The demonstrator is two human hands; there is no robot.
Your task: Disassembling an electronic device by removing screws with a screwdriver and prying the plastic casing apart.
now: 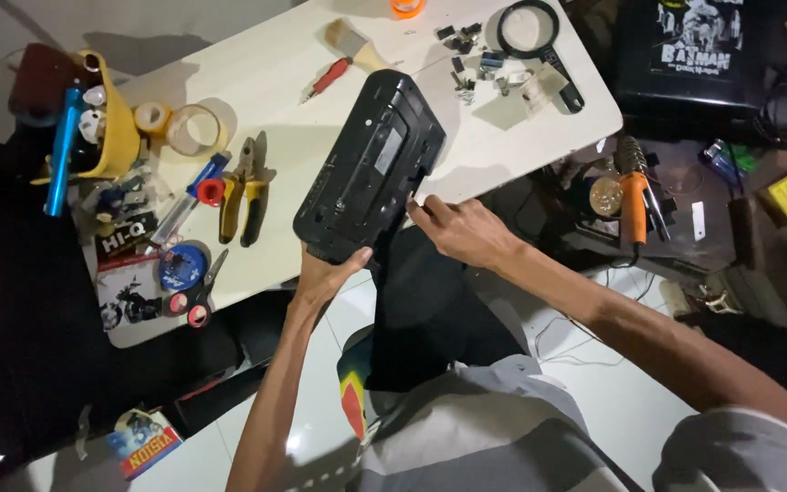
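The white table carries a black radio casing at its near edge. Your left hand grips its lower end; your right hand clasps its side edge. Yellow pliers, tape rolls, a brush and a magnifier lie close around it.

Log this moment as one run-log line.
left hand: holds near end of black radio casing | right hand: fingers at its side edge | casing: lies on white table | nearby: yellow-handled pliers
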